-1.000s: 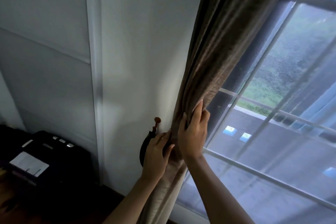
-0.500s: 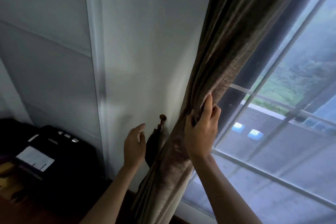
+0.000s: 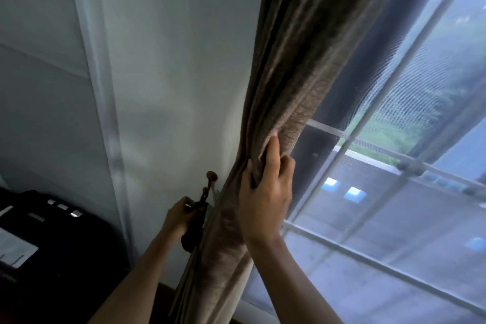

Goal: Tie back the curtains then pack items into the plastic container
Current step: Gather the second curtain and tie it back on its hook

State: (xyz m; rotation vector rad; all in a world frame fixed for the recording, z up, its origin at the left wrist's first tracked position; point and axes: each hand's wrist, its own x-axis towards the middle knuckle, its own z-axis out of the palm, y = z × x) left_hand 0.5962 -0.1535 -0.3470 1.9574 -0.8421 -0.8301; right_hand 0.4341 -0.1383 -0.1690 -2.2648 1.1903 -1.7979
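Against the pale wall (image 3: 168,66), the left hand (image 3: 178,218) has now closed its grip on the dark tieback (image 3: 194,229); the right hand (image 3: 265,192) still clutches the curtain (image 3: 286,102).

Half a second ago the left hand (image 3: 181,218) hung open and apart from the dark fabric tieback (image 3: 194,229) below the round brown wall hook (image 3: 212,176); now its fingertips pinch the tieback's top end just under the hook. The right hand (image 3: 265,192) has gathered more of the brown velvet curtain (image 3: 284,102), a fold now bunched over its fingers.
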